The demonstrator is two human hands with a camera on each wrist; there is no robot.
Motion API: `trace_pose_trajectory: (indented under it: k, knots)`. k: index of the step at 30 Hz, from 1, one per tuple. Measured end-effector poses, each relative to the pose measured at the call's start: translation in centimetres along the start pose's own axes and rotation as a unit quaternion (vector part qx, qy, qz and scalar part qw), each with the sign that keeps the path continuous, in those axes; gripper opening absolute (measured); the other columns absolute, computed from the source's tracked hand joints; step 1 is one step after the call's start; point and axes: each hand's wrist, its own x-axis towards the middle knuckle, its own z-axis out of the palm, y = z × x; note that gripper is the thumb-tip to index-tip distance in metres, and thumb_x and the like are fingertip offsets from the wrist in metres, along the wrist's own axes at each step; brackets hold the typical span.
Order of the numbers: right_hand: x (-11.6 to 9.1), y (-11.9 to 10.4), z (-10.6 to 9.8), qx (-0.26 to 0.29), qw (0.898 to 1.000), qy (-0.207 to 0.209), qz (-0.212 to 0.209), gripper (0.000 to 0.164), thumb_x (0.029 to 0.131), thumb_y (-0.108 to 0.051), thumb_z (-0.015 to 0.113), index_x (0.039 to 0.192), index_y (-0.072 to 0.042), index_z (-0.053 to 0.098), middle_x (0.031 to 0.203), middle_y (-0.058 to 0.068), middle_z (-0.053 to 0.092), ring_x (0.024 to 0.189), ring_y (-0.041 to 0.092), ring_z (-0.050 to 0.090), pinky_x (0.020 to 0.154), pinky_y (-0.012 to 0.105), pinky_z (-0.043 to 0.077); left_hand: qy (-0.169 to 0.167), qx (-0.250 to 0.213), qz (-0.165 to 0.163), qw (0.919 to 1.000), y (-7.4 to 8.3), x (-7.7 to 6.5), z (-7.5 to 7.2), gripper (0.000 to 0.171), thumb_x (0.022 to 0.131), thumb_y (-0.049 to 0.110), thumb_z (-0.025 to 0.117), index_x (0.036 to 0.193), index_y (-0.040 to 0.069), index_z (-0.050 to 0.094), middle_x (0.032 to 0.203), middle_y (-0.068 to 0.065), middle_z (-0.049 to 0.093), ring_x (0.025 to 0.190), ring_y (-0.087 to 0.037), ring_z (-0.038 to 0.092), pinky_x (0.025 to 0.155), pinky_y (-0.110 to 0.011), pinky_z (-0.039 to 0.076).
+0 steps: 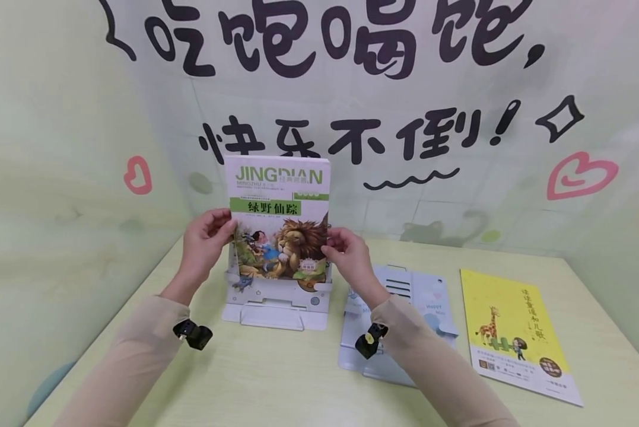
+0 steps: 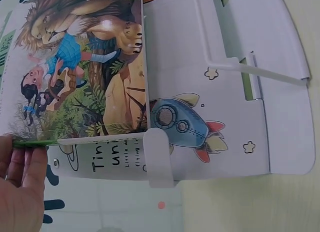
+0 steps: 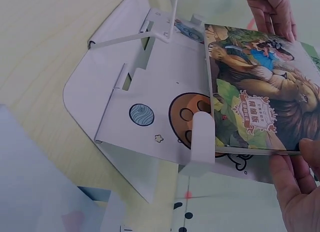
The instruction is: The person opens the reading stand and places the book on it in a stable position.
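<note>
Head view: my left hand (image 1: 204, 243) and right hand (image 1: 351, 255) are pinching the picture-covered book (image 1: 279, 219) by its opposite side edges, so it is standing upright between them, before the panel of a white stand (image 1: 282, 290). I am judging it light and fairly stiff, with a smooth cover that could be slipping under loose fingers and corners that could be creasing. Holding the side edges, thumbs in front, is seeming sound to me; pressing evenly on both sides should be stopping it tilting.

Just below my grip, a left clip (image 2: 159, 159) and a right clip (image 3: 202, 142) are jutting out near the book's lower corners; I cannot tell whether they are touching it, but they could be catching the bottom edge. Lower again, a wire bar (image 2: 260, 71) is crossing the stand's front.

Beyond my right hand, a blue stand (image 1: 436, 296) is lying partly beneath my forearm, crowding that side. Farther right, a yellow book (image 1: 506, 308) is lying on the table (image 1: 244, 379).
</note>
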Motion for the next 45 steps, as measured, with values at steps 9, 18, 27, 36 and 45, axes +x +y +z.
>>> trace_pose_trajectory:
  k: [9, 18, 27, 36, 45]
  knots:
    - [-0.9, 1.3, 0.6, -0.118, 0.990, -0.009, -0.082, 0.021, 0.084, -0.003, 0.068, 0.104, 0.001, 0.065, 0.088, 0.012, 0.069, 0.080, 0.022, 0.065, 0.074, 0.033, 0.054, -0.006, 0.020, -0.036, 0.9991, -2.0, -0.7, -0.3, 0.035, 0.093, 0.014, 0.059, 0.120, -0.007, 0.053, 0.090, 0.010, 0.059, 0.080, 0.000, 0.058, 0.074, -0.016, 0.053]
    - [-1.6, 1.5, 0.7, -0.222, 0.968, -0.034, -0.112, 0.013, 0.086, -0.008, 0.067, 0.096, -0.001, 0.065, 0.084, 0.010, 0.071, 0.072, 0.017, 0.067, 0.060, 0.023, 0.052, -0.012, 0.062, -0.070, 0.9955, -3.7, -1.5, -0.3, 0.034, 0.092, 0.014, 0.060, 0.120, -0.005, 0.056, 0.090, 0.003, 0.059, 0.077, 0.001, 0.057, 0.073, -0.018, 0.053]
    - [-1.9, 1.8, 1.0, -0.305, 0.943, -0.034, -0.126, 0.009, 0.087, -0.011, 0.066, 0.080, -0.006, 0.065, 0.070, 0.004, 0.067, 0.054, 0.007, 0.050, 0.049, 0.020, 0.040, -0.004, 0.130, -0.055, 0.9900, -4.6, -2.2, -0.2, 0.029, 0.091, 0.015, 0.062, 0.113, -0.005, 0.061, 0.099, -0.018, 0.064, 0.072, 0.002, 0.055, 0.065, -0.013, 0.052]
    - [-2.1, 1.9, 1.1, -0.341, 0.933, -0.028, -0.115, 0.011, 0.086, -0.017, 0.068, 0.079, -0.010, 0.064, 0.070, 0.001, 0.066, 0.054, 0.009, 0.052, 0.048, 0.022, 0.038, 0.000, 0.220, -0.009, 0.9755, -4.6, -2.5, -0.2, 0.023, 0.092, 0.015, 0.060, 0.107, -0.002, 0.062, 0.100, -0.018, 0.067, 0.081, -0.017, 0.056, 0.061, -0.012, 0.046]
    - [-2.2, 2.1, 1.1, -0.350, 0.928, -0.041, -0.118, 0.014, 0.086, -0.021, 0.069, 0.077, -0.012, 0.062, 0.069, -0.001, 0.064, 0.054, 0.008, 0.049, 0.048, 0.022, 0.037, -0.011, 0.232, 0.003, 0.9727, -4.9, -2.7, -0.4, 0.022, 0.092, 0.013, 0.060, 0.107, -0.003, 0.062, 0.100, -0.019, 0.067, 0.083, -0.022, 0.059, 0.059, -0.013, 0.047]
